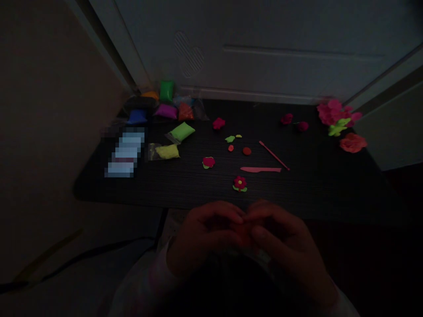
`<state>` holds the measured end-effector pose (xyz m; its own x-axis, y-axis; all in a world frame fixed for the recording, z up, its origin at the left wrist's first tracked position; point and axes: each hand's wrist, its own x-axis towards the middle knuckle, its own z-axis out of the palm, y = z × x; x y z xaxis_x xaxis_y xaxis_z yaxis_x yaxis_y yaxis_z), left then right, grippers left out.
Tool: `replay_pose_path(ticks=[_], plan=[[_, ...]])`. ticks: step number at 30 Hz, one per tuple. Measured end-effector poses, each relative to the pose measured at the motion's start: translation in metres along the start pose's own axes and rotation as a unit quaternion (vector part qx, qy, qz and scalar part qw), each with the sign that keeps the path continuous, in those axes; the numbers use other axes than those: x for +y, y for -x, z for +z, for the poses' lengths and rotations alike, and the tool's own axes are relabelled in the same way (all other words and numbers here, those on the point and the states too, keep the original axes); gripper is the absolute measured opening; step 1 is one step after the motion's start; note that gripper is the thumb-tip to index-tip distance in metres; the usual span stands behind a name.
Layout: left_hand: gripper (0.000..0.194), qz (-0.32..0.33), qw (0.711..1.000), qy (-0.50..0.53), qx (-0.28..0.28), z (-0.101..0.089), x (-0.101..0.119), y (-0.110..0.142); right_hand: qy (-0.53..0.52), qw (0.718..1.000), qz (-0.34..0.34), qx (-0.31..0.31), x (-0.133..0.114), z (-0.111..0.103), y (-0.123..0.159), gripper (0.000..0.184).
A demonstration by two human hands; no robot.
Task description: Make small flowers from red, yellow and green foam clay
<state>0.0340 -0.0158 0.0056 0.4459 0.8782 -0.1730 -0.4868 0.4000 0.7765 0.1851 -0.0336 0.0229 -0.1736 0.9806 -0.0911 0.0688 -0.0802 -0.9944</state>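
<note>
My left hand (209, 229) and my right hand (282, 240) meet just in front of the table's near edge. Between their fingertips is a piece of red-orange modelling clay (243, 231), dim and partly covered by the fingers. Just beyond the hands lies a red clay flower (239, 182) with a yellow centre and green leaves. Farther off are a red and green clay piece (208, 162), a pink clay flower (218, 123), a flat red clay disc (246, 151), a small red clay bit (231, 148) and a light green clay leaf (230, 139).
A pink plastic knife (261, 169) and a thin pink modelling stick (274, 156) lie on the dark table (185, 187). Bagged clay, including a light green pack (182, 132) and a yellow pack (167, 152), is at left by a blurred-out screen (127, 152). Pink artificial flowers (335, 112) sit far right.
</note>
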Motion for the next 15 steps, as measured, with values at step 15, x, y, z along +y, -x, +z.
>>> replay_pose_path(ticks=[15], plan=[[0.013,-0.071,0.997,0.007,0.027,-0.005,-0.003,-0.002,-0.018,0.997,0.062,0.029,0.006,0.000,-0.001,0.011]])
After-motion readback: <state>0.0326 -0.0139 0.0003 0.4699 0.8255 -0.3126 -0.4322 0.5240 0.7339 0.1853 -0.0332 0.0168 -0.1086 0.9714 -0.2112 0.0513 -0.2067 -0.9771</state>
